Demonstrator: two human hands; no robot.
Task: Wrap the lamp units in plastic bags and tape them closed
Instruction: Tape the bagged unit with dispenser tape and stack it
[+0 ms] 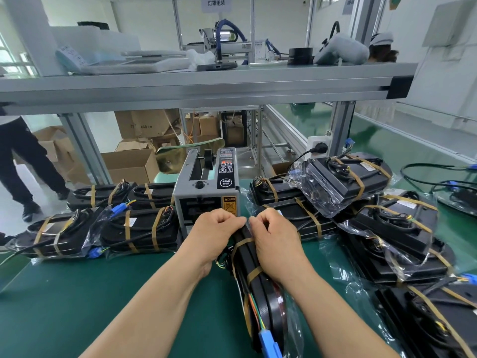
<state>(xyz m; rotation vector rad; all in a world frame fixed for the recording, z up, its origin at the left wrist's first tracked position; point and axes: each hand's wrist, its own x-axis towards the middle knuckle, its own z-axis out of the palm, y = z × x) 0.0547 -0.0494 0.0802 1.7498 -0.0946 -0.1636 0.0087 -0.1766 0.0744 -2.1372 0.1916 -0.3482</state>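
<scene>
A black lamp unit in a clear plastic bag stands on its edge on the green table, running from the near edge toward the tape dispenser. Brown tape bands cross it, and coloured wires with a blue plug show at its near end. My left hand and my right hand sit side by side on its far end, fingers curled and pinching the bag's plastic just in front of the dispenser's slot.
Bagged, taped lamp units lie in rows on the left. More bagged units are piled on the right. An aluminium shelf spans overhead. A person's legs stand at far left, with cardboard boxes behind.
</scene>
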